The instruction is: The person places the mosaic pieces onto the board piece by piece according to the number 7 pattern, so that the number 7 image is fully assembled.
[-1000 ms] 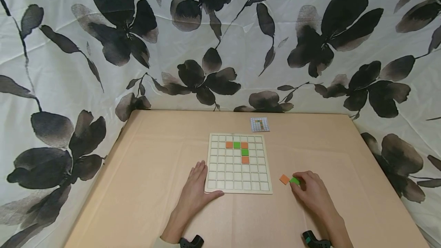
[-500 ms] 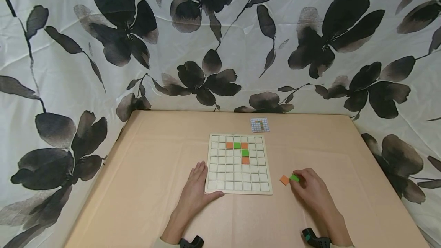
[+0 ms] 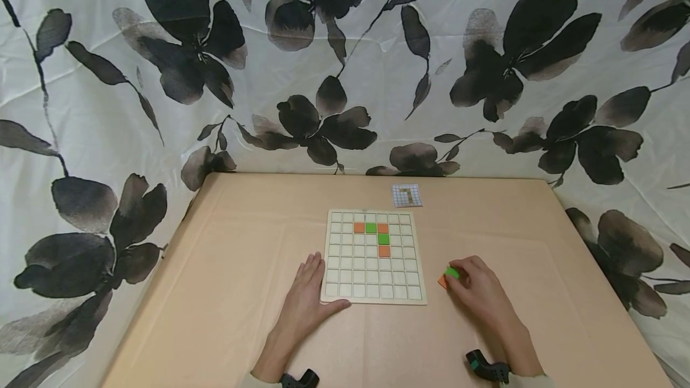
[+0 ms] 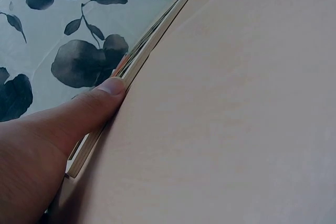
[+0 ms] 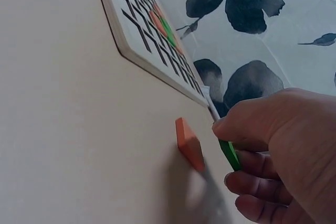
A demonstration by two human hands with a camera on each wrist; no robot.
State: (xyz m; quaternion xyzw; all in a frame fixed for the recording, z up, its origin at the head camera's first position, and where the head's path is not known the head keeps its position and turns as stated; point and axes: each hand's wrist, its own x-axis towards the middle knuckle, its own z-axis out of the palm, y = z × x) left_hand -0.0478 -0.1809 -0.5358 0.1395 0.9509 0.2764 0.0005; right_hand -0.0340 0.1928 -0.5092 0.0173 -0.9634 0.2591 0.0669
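Observation:
Between thumb and fingers my right hand [image 3: 485, 292] pinches a green square tile [image 5: 229, 154], lifted off the table to the right of the board. Below it an orange square tile [image 5: 189, 144] lies on the table, partly covered by the green one in the head view. The grid board [image 3: 372, 280] holds several orange and green tiles near its top, in a row with a short column going down. My left hand [image 3: 304, 298] rests at the board's left side with fingers straight, its thumb [image 4: 111, 86] touching the front edge.
A small card [image 3: 406, 195] printed with a grid pattern lies behind the board. The wooden table [image 3: 226, 226] ends at a floral cloth [image 3: 323, 64] at the back and sides. Each wrist wears a black device [image 3: 487, 367].
My right hand has raised the green tile and shifted it a little left, over the orange tile. The left hand and the board have stayed put.

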